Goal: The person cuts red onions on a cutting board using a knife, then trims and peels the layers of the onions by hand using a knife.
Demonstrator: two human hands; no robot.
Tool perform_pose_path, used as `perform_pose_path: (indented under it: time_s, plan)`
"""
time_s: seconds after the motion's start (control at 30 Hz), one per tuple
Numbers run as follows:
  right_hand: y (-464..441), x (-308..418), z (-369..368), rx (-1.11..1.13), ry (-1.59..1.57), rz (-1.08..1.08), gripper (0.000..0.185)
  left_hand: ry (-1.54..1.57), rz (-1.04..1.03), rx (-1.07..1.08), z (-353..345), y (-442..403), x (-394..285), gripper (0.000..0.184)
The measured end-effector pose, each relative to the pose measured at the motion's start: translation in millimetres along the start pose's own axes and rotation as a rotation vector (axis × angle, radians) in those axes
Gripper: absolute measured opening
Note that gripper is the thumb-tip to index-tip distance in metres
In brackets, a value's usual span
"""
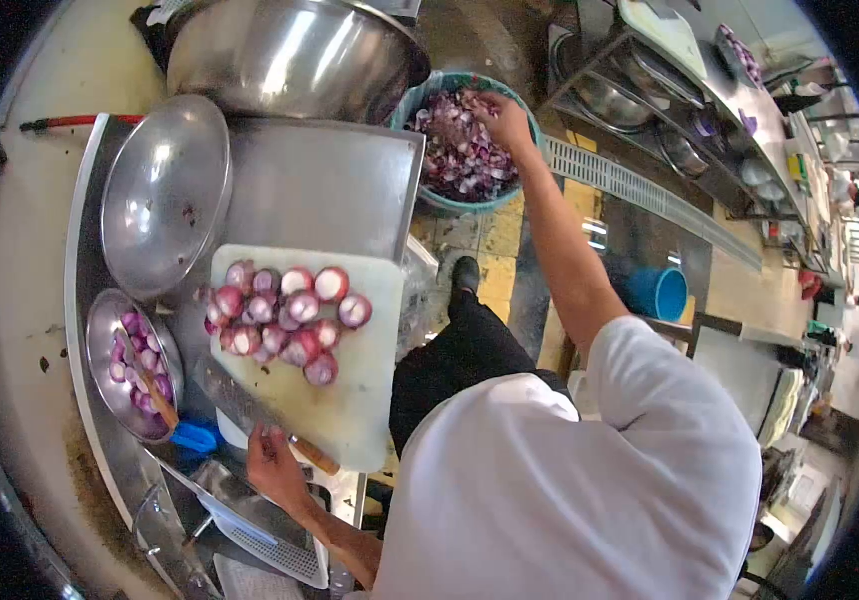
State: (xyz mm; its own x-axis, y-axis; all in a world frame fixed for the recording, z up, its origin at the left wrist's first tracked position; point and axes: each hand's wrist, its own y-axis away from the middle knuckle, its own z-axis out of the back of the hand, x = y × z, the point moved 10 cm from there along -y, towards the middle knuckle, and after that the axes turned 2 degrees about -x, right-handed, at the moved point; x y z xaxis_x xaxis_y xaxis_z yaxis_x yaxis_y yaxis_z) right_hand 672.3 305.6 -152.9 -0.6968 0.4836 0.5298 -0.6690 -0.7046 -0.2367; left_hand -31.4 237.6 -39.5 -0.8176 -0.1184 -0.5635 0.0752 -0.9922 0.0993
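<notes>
Right hand: I have it (pixel 498 115) down in the bin (pixel 470 206), fingers at the heap of onion skins (pixel 458 158). Arm at a long reach.
Right grip: fingers curl downward; I can't tell whether they pinch any skins.
Left hand: I see it (pixel 275 468) at the near edge of the cutting board (pixel 368 365), beside the big knife (pixel 240 400).
Left grip: fingertips meet the blade close to the handle (pixel 315 456). Can't tell from here if they pinch it or only touch.
Big knife: flat, slantwise across the board's corner, wooden handle toward the body.
Red onions (pixel 295 318): bunched on the board's far-left part, several with pale cut faces showing.
Small bowl (pixel 102 345): left of the board, purple-and-white onion pieces (pixel 150 358) inside, small wooden-handled knife (pixel 158 395) lying across them.
Oval metal bowl (pixel 165 190): just beyond the small bowl, a few dark bits inside.
Metal counter (pixel 320 180): under the board.
Large metal pot (pixel 290 60): at the counter's far end, near the bin.
Blue bucket (pixel 662 293): off to my right, well apart from the board.
</notes>
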Motion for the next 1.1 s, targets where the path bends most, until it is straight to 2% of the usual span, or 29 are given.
perform_pose_path:
  time_s: [0.07,0.13,0.17,0.23,0.27,0.37,0.43,0.47,0.5,0.53,0.57,0.6,0.77,0.83,0.9,0.93,1.1]
  plan:
    - [8.9,-35.6,-10.4,0.013,-0.113,-0.075,0.036,0.013,0.019,-0.033,-13.1,11.0,-42.1,0.027]
    - [12.3,-108.7,-36.8,0.114,-0.295,-0.319,0.037,0.149,0.062,-0.069,-38.3,18.7,-57.0,0.024]
    - [7.1,-138.1,-47.6,0.054,-0.274,-0.225,0.035,0.141,0.045,-0.06,-56.8,17.9,-88.4,0.024]
    - [6.3,-137.4,-15.2,0.02,-0.243,-0.111,0.03,0.072,-0.06,-0.063,-94.7,26.3,-166.4,0.022]
    - [11.5,-160.0,-16.3,0.016,-0.247,-0.127,0.03,0.184,-0.012,0.008,-126.1,26.0,-170.9,0.021]
    - [28.3,-208.0,-27.3,0.242,-0.216,-0.083,0.029,0.179,-0.2,0.178,-199.4,26.2,-263.2,0.021]
    - [48.4,-213.1,9.0,0.378,-0.216,-0.12,0.027,0.199,-0.236,0.258,-236.7,25.5,-311.5,0.021]
    - [63.0,-238.7,3.4,0.367,-0.184,-0.069,0.028,0.212,-0.26,0.342,-257.7,26.2,-334.3,0.022]
    - [78.5,-255.6,9.4,0.463,-0.153,-0.163,0.027,0.224,-0.296,0.356,-272.3,23.9,-352.5,0.022]
    - [88.6,-264.4,26.4,0.431,-0.173,-0.13,0.028,0.231,-0.337,0.402,-290.0,22.3,-368.0,0.023]
    - [97.8,-274.1,45.6,0.458,-0.251,-0.24,0.029,0.236,-0.38,0.451,-307.0,21.3,-384.2,0.023]
    - [111.5,-290.9,50.9,0.492,-0.197,-0.224,0.032,0.204,-0.411,0.497,-322.4,20.8,-399.6,0.025]
    - [147.8,-332.3,136.7,0.39,-0.163,-0.424,0.037,0.115,-0.541,0.713,-391.1,35.3,-471.3,0.031]
    - [149.9,-338.0,171.6,0.343,-0.172,-0.477,0.038,-0.034,-0.638,0.813,-417.7,51.2,-494.9,0.033]
    - [152.2,-339.2,204.9,0.287,-0.168,-0.511,0.03,-0.022,-0.743,0.839,-440.4,61.4,-512.4,0.036]
    - [153.4,-341.6,221.3,0.248,-0.18,-0.547,0.041,-0.036,-0.773,0.875,-449.6,72.0,-524.7,0.036]
    - [141.3,-333.8,290.1,0.07,-0.296,-0.597,0.037,-0.064,-0.945,0.947,-488.4,116.2,-571.0,0.035]
